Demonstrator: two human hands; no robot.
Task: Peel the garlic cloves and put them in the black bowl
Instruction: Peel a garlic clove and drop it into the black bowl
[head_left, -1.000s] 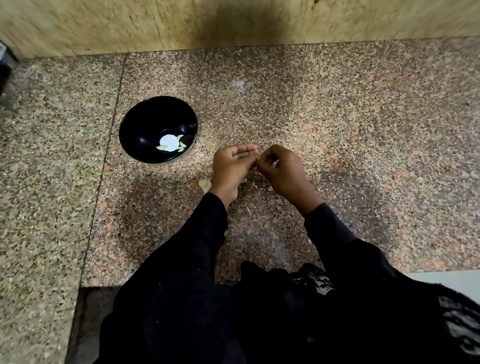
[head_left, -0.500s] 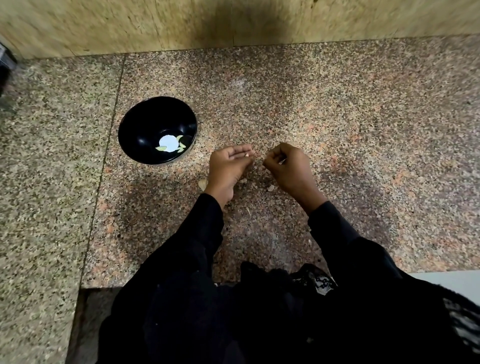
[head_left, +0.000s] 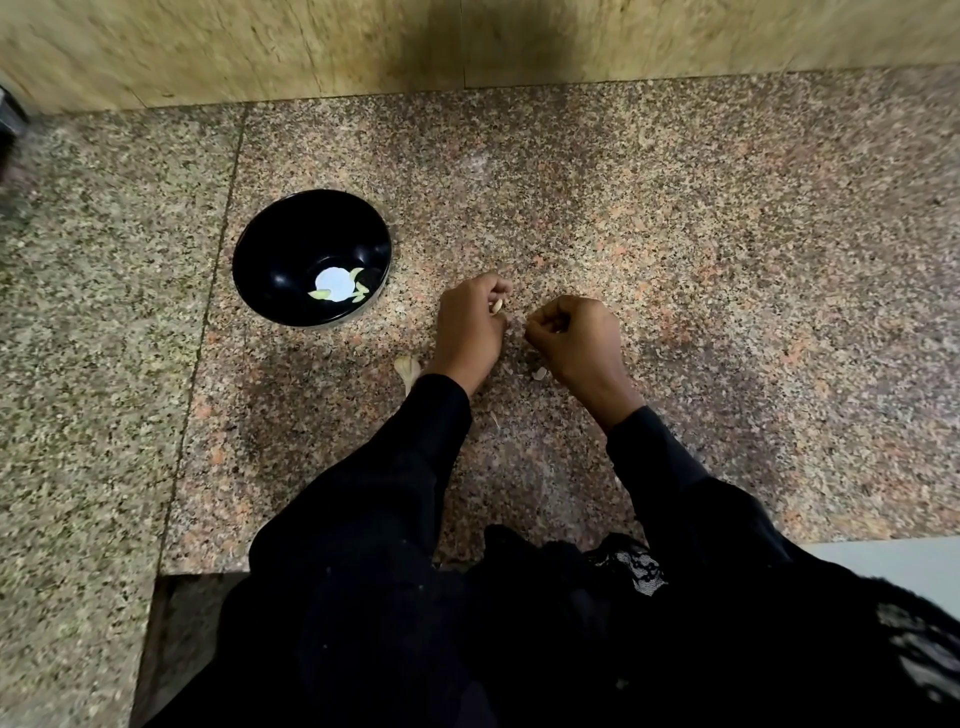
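A black bowl (head_left: 291, 244) stands on the granite counter to the left, with a few pale peeled cloves (head_left: 358, 291) and a white glare spot at its bottom. My left hand (head_left: 470, 332) grips a small garlic clove (head_left: 497, 305) between thumb and curled fingers, right of the bowl. A short gap away, my right hand (head_left: 576, 338) has its fingers curled with thumb and fingertips pinched together; whether they pinch a bit of skin is too small to tell. A garlic piece (head_left: 407, 366) lies beside my left wrist.
Bits of garlic skin (head_left: 540, 372) lie on the counter between my hands. A stone wall (head_left: 467, 41) bounds the counter at the back. The counter's front edge (head_left: 208, 571) runs near my body. A dark object (head_left: 10, 119) sits at the far left.
My hands, joined over the clove a second ago, have drawn apart. The left hand keeps the clove; the right hand has moved slightly right.
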